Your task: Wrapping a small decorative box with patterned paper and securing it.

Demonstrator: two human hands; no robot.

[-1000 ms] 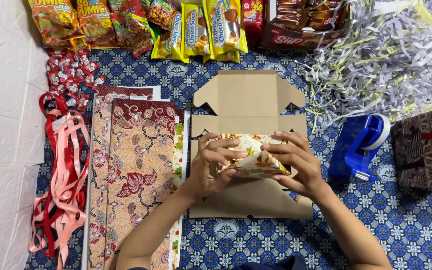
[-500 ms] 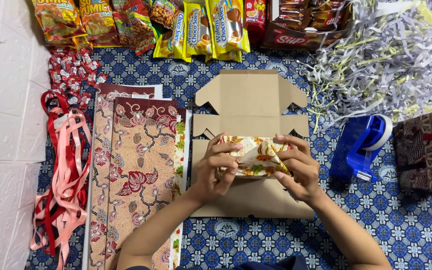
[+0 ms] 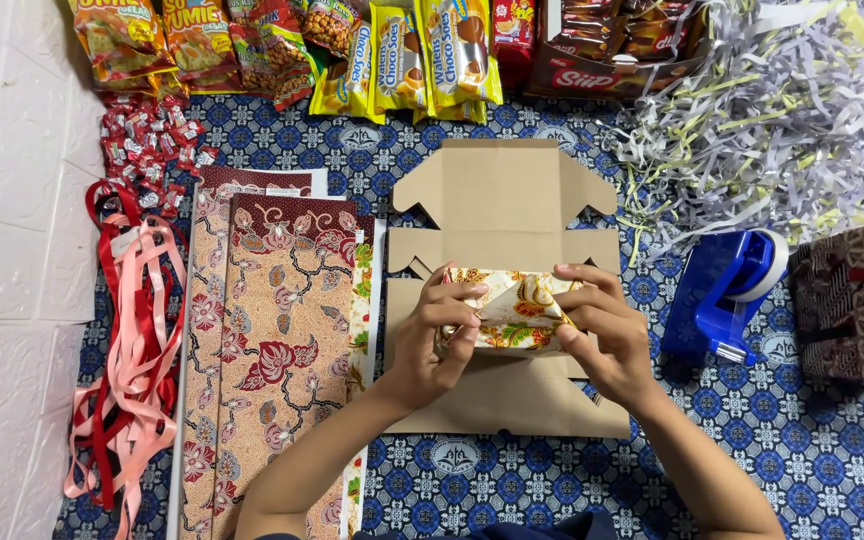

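At centre frame, both hands are folding cream floral wrapping paper around a small box-shaped parcel (image 3: 514, 312) held above a flattened brown cardboard box (image 3: 504, 215). The left hand (image 3: 434, 335) clasps its left end; the right hand (image 3: 604, 335) seemingly pinches a flap. Next, that flap likely needs pressing flat.

- On the far side I see a row of snack packets (image 3: 392, 55).
- At far right lies a heap of shredded paper (image 3: 762, 110).
- A blue tape dispenser (image 3: 722, 290) stands at the right.
- At left I see patterned paper sheets (image 3: 272, 340), ribbons (image 3: 122, 350) and small red candies (image 3: 147, 145).
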